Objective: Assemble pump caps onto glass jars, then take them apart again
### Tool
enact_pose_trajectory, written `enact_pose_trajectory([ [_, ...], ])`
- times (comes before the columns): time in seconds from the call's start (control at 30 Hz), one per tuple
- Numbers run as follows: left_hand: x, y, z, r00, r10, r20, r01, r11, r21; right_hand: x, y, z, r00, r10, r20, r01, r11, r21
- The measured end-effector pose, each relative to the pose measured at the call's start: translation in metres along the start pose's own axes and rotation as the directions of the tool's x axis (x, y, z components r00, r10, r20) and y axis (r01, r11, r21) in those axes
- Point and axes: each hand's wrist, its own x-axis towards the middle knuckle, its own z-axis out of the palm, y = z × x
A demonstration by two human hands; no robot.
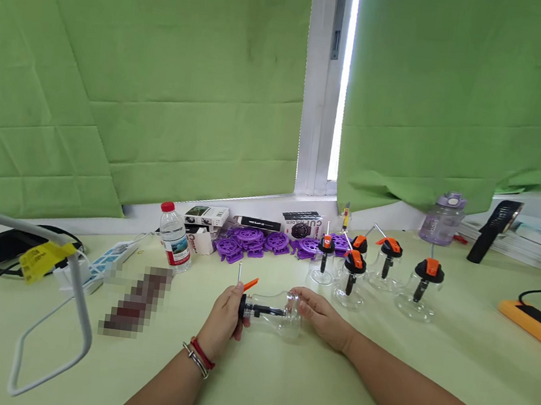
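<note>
A clear bottle [291, 326] with a black cap, a raised orange lever and a thin metal spout lies on its side between my hands, just over the table. My left hand [223, 315] is wrapped round its capped end, and a dark tube runs inside from the neck. At the wide base, the fingers of my right hand [318, 313] curl against the clear wall. Beyond my right hand, several similar bottles stand upright with black and orange caps, among them a near one [349, 291] and one at the right [416, 302].
Purple plastic pieces [249, 239] and small boxes [207, 214] line the windowsill. A water bottle [176, 247], a power strip [110, 262] and a white metal frame [82, 311] are at left. At right are a purple jug [441, 223], a black handheld fan [491, 233] and an orange device [536, 327].
</note>
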Motion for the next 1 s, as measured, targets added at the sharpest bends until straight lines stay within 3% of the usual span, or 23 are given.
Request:
enact_pose_trajectory([
  [0.23, -0.001, -0.001, 0.004, 0.999, 0.030, 0.035, -0.030, 1.000, -0.002, 0.000, -0.011, 0.001, 0.999, 0.013, -0.040, -0.015, 0.998, -0.055],
  [0.57, 0.001, -0.002, 0.003, 0.999, 0.042, -0.035, -0.044, 0.997, -0.062, -0.001, -0.003, 0.002, 0.995, 0.063, -0.079, -0.071, 0.991, -0.111],
  [0.8, 0.001, 0.004, 0.003, 0.995, -0.056, -0.081, 0.045, 0.991, -0.127, -0.005, 0.001, 0.001, 0.993, -0.104, -0.048, 0.090, 0.968, -0.233],
  [1.0, 0.001, 0.004, 0.001, 0.995, -0.070, -0.072, 0.061, 0.990, -0.128, -0.004, 0.003, 0.002, 0.992, -0.108, -0.059, 0.086, 0.954, -0.289],
])
